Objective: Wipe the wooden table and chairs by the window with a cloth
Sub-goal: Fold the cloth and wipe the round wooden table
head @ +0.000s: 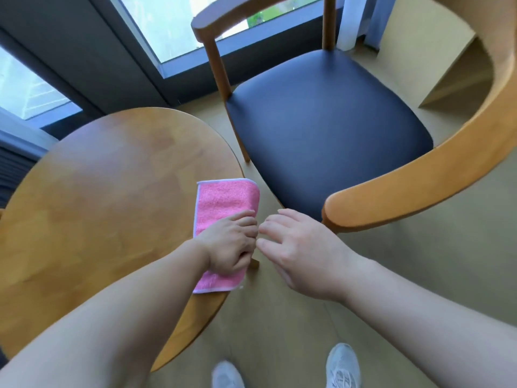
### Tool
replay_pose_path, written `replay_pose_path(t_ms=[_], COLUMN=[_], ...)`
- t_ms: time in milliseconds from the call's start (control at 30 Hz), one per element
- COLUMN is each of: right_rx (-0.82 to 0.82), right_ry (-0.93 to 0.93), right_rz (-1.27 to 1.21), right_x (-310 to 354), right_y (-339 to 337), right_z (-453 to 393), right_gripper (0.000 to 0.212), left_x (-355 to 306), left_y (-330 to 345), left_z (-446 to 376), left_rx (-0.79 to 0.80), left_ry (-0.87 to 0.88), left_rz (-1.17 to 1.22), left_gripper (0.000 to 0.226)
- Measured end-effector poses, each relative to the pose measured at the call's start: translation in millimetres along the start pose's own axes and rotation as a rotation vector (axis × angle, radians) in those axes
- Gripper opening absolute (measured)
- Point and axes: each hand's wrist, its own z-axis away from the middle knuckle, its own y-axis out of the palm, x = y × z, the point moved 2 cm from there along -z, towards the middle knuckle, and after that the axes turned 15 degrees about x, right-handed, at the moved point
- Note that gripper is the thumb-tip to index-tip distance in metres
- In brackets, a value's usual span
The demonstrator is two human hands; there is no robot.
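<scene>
Now my left hand (232,245) grips the pink cloth (223,208) at the round table (98,191)'s right edge, right hand (302,253) loose-fingered beside it, so I reckon wiping the tabletop comes next.

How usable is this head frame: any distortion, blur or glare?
Head view: strong wide-angle bending, the curved wooden chair backrest and forearms balloon at the edges; slight motion softness on the right hand; daylight blows out the window panes; the folded pink cloth and round wooden table read clearly.
</scene>
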Motion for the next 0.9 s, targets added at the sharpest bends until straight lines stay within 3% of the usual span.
replay_pose_path(t_ms=[233, 333, 433, 733, 900], right_rx=[-0.082, -0.139, -0.098, -0.095, -0.112], right_ry=[0.134, 0.23, 0.309, 0.402, 0.429], right_rz=[-0.109, -0.159, -0.169, -0.173, -0.17], right_x=[-7.2, -7.0, -6.9, -24.0, -26.5], right_y=[6.0, 4.9, 8.1, 1.1, -2.4], right_z=[-35.9, -56.2, -80.9, -161.7, -186.4], right_gripper=[0.021, 0.012, 0.014, 0.029, 0.022], left_x=[54.3, 83.0, 107.3, 191.7, 226.4], left_y=[-20.6, -27.8, -34.2, -50.4, -52.5], left_z=[-32.4, -42.5, -48.1, -57.3, -54.2], left_rx=[-0.125, -0.15, -0.186, -0.203, -0.216], left_ry=[0.067, 0.044, 0.042, -0.174, -0.27], left_rz=[0.011, -0.019, -0.036, 0.008, 0.037], left_gripper=[0.036, 0.036, 0.035, 0.044, 0.039])
